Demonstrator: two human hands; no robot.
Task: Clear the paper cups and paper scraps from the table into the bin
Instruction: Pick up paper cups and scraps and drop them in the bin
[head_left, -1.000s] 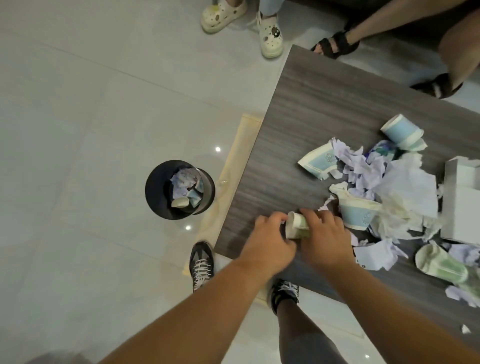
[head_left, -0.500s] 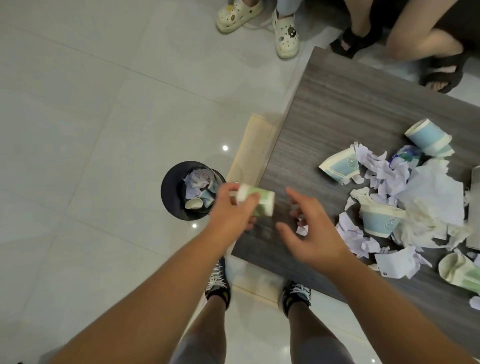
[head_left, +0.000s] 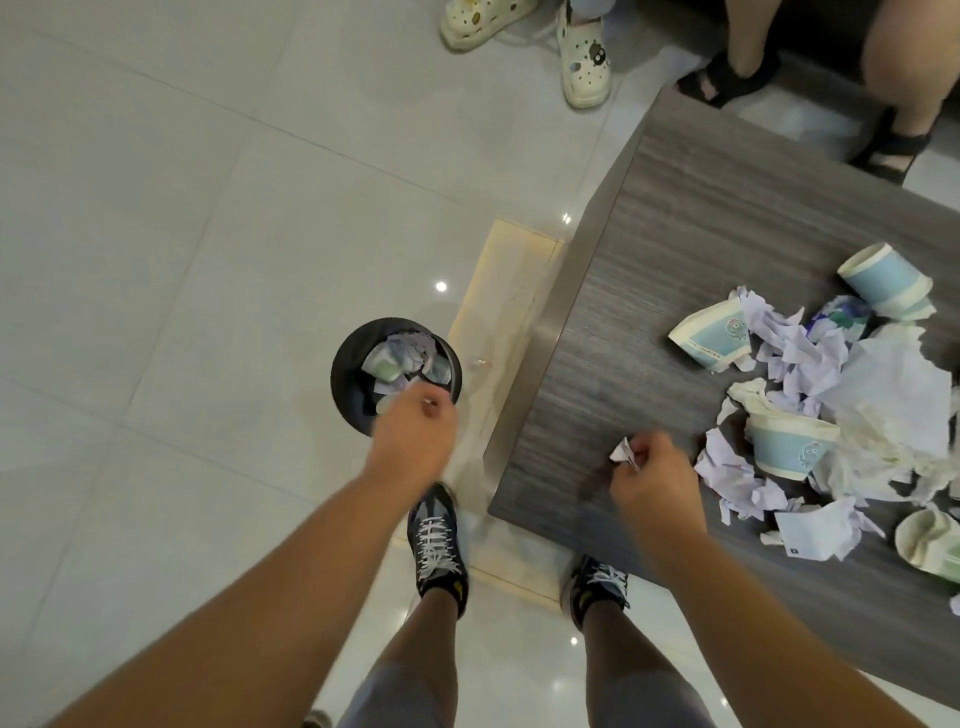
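While over bin (head_left: 345, 374), left hand (head_left: 413, 439) loose, right hand (head_left: 652, 480) pinching scrap (head_left: 623, 451)

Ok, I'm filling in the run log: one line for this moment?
left hand: over bin, holds nothing visible | right hand: pinches paper scrap above table | cups, scraps remain

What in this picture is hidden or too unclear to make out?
- Head view: the left hand covers the near rim of the bin; whether it holds anything is unclear.
- Most of the paper scrap is hidden inside the right hand.
- The crushed cup is cut off by the right edge.
- The print on the cups is too small to read.
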